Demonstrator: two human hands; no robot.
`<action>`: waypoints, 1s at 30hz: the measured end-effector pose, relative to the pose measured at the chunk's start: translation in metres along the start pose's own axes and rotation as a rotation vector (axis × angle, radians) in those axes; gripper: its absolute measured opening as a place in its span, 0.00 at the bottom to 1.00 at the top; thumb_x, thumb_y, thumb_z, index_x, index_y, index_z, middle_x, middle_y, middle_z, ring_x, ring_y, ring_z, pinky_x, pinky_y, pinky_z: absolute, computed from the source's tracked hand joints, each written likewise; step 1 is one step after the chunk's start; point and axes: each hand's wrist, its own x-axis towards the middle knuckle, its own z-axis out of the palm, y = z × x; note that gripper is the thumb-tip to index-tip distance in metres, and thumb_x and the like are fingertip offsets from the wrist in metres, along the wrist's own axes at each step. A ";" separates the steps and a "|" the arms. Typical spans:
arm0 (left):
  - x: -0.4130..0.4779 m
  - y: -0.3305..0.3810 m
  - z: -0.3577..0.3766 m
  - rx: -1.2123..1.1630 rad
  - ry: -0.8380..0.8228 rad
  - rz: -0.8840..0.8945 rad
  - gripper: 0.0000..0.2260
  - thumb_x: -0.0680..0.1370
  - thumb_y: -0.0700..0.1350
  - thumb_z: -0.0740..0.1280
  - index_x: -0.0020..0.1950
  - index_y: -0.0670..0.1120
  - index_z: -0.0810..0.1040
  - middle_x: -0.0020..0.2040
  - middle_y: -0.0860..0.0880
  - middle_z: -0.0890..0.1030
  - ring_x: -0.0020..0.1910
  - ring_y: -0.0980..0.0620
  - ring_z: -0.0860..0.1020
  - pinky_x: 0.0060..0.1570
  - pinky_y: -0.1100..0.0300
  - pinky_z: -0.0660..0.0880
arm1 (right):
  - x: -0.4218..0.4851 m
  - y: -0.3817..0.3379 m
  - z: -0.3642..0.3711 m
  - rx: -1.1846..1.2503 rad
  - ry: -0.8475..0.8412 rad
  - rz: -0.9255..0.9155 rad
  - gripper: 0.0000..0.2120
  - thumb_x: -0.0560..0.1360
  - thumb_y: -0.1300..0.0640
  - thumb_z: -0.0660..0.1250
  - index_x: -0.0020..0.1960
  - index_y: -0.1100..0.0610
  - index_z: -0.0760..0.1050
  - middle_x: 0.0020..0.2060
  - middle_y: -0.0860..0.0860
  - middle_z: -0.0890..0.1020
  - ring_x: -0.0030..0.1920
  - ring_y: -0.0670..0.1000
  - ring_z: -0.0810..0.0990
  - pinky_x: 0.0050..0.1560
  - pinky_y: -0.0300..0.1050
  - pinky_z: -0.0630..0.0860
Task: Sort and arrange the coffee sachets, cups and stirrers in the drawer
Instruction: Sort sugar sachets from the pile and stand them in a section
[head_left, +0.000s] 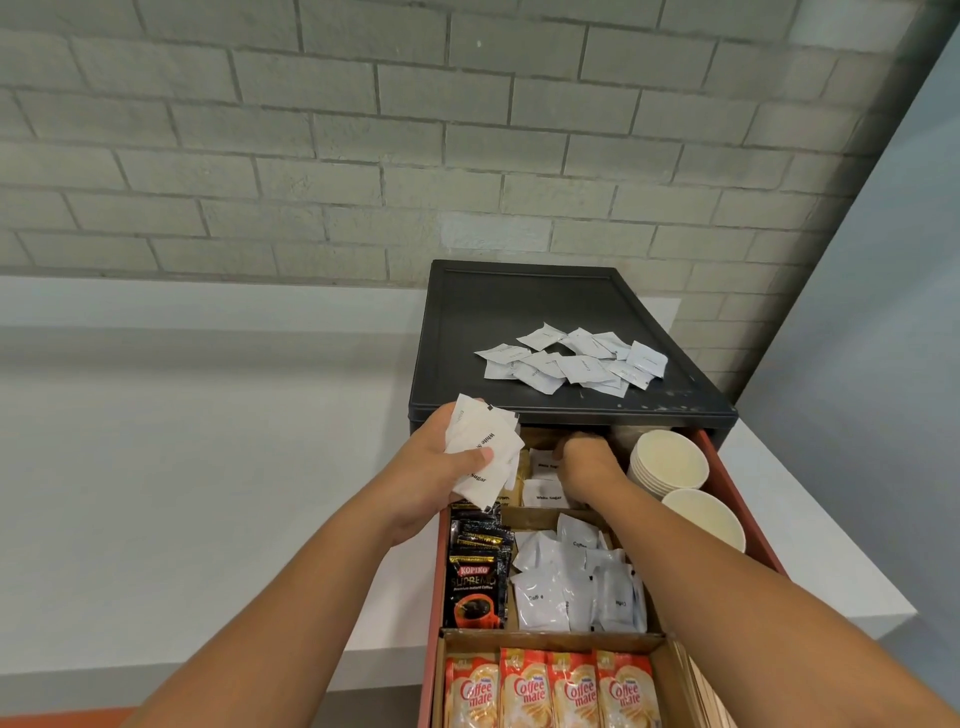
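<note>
L hand (434, 470) fingers clamped on white sugar sachets (485, 447); R hand (589, 467) curled in drawer (727, 483) back compartment, grip can't tell.

Four Coffee mate sachets (553, 688) line the front of the drawer (748, 519). Two stacks of cups (670, 460) stand at its right rear. Two white sugar sachets (545, 493) show at its back. The loose white sachets (571, 361) above the drawer overlap too much to count.

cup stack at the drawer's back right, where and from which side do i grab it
Probably pinch the top rim of the cup stack from above: its open mouth tilts up, while the drawer wall crowds its right side.
</note>
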 end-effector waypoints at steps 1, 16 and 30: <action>0.000 0.000 0.000 -0.001 0.000 0.000 0.23 0.79 0.39 0.69 0.67 0.60 0.66 0.58 0.58 0.75 0.56 0.50 0.78 0.46 0.59 0.81 | 0.000 0.000 0.000 -0.023 -0.010 -0.011 0.16 0.77 0.66 0.64 0.65 0.60 0.76 0.60 0.57 0.78 0.59 0.56 0.77 0.59 0.45 0.75; 0.000 0.000 0.000 -0.032 0.000 -0.016 0.22 0.79 0.38 0.69 0.65 0.60 0.67 0.57 0.57 0.76 0.54 0.51 0.78 0.41 0.61 0.80 | 0.009 0.001 -0.006 -0.069 -0.045 -0.008 0.20 0.77 0.64 0.66 0.68 0.59 0.72 0.65 0.57 0.74 0.63 0.57 0.75 0.65 0.47 0.73; -0.002 0.002 0.001 -0.045 -0.005 -0.022 0.24 0.79 0.39 0.69 0.67 0.60 0.66 0.58 0.57 0.76 0.55 0.49 0.78 0.41 0.61 0.80 | 0.004 -0.007 0.000 -0.076 -0.032 0.001 0.20 0.74 0.66 0.69 0.65 0.59 0.75 0.63 0.56 0.77 0.62 0.55 0.76 0.61 0.43 0.75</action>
